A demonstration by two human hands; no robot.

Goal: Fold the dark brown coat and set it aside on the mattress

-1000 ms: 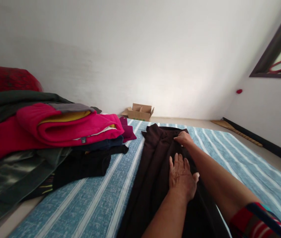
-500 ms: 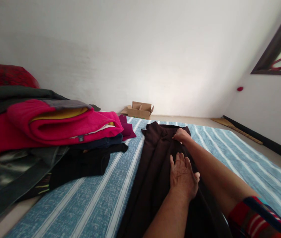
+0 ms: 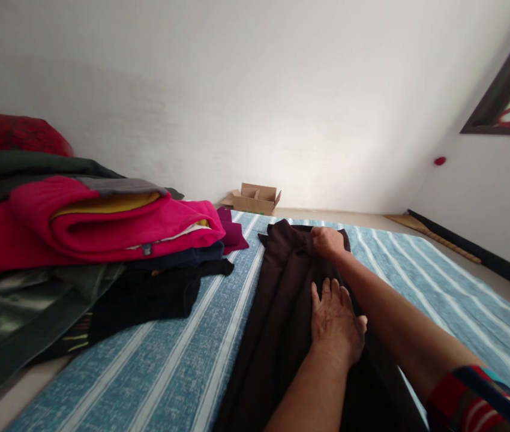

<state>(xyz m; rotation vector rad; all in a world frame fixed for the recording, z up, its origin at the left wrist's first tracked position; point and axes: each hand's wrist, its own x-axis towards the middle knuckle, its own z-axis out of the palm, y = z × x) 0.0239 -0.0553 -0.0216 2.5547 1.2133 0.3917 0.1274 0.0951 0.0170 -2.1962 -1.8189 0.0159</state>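
Note:
A pair of dark brown trousers (image 3: 277, 318), as far as its shape shows, lies lengthwise on the striped sheet (image 3: 183, 366), its waist end away from me. My left hand (image 3: 336, 321) rests palm down on the upper part of the cloth, fingers stretched out and slightly apart. Farther up, near the waist end, my right hand (image 3: 328, 242) is closed with its fingers curled into the fabric. Its fingertips are hidden from view. Soft lengthwise folds run through the cloth left of my hands.
On the left is a pile of clothes with a folded pink fleece garment (image 3: 88, 237) on top, black clothing (image 3: 147, 294) under it and a purple piece (image 3: 234, 236) beside it. An open cardboard box (image 3: 255, 201) stands by the wall. A window frame (image 3: 493, 102) is at right.
My right hand has shifted slightly left along the waist end and its fingers have curled in more. The left hand stays flat on the trousers. The view has moved a little.

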